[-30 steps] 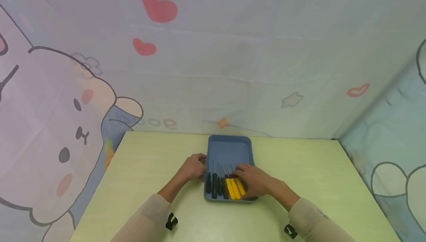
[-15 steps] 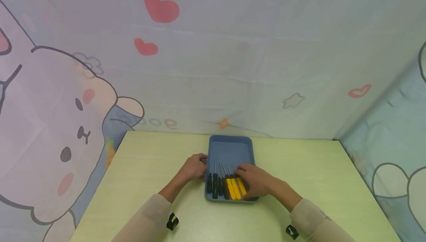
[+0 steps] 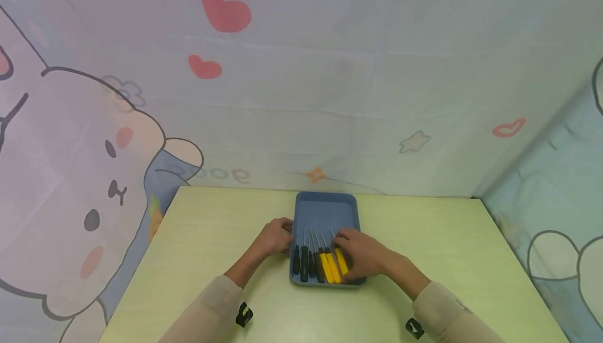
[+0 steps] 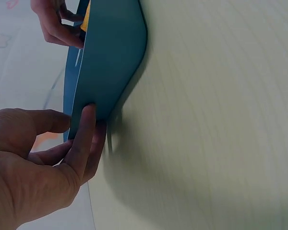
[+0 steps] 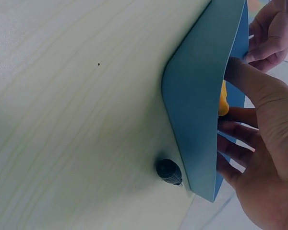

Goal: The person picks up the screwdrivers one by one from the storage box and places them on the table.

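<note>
A blue tray lies on the table, with several screwdrivers side by side in its near half. Black-handled screwdrivers are at the left and yellow-handled ones to their right. My left hand pinches the tray's left rim; in the left wrist view the left hand has its thumb at the edge and fingers against the outer wall. Reaching over the right rim, my right hand holds the rightmost yellow-handled screwdriver between thumb and fingers. Part of its handle shows in the right wrist view.
A dark ribbed handle lies on the table close outside the tray, seen only in the right wrist view. The pale wooden table meets a printed cloth backdrop behind the tray, with more cloth at both sides.
The rightmost yellow-handled screwdriver has shifted slightly right, away from the other yellow ones, in my right hand. My left hand keeps its place on the tray.
</note>
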A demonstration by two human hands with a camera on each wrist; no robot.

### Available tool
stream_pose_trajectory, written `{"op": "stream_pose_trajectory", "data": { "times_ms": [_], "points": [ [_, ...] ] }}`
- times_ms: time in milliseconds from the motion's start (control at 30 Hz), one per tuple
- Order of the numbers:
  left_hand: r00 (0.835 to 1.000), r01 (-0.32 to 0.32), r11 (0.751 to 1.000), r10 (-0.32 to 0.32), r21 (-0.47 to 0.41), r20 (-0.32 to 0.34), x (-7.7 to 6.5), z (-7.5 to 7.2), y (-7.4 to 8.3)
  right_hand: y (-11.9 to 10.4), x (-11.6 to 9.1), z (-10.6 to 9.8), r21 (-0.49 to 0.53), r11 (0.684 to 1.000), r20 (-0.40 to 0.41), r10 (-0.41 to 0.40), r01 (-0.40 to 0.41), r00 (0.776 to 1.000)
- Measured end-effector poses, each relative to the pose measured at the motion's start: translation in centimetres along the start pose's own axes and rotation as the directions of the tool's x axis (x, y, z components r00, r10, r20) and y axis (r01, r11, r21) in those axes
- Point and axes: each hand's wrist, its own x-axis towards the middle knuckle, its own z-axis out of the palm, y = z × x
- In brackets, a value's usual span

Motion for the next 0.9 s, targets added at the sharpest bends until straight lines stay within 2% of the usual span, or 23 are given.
{"op": "stream_pose_trajectory", "data": {
  "times_ms": [300, 900],
  "points": [
    [1.0, -0.003, 0.999, 0.003, -0.032, -0.006, 0.17, 0.14, -0.22, -0.12, -0.24, -0.4, 0.01, 1.0, -0.031, -0.008, 0.008, 0.999],
    [1.0, 0.006, 0.999, -0.006, -0.037, -0.004, 0.09, 0.14, -0.03, 0.8, -0.75, -0.65, 0.027, 0.999, -0.053, 0.037, -0.036, 0.998]
  ]
}}
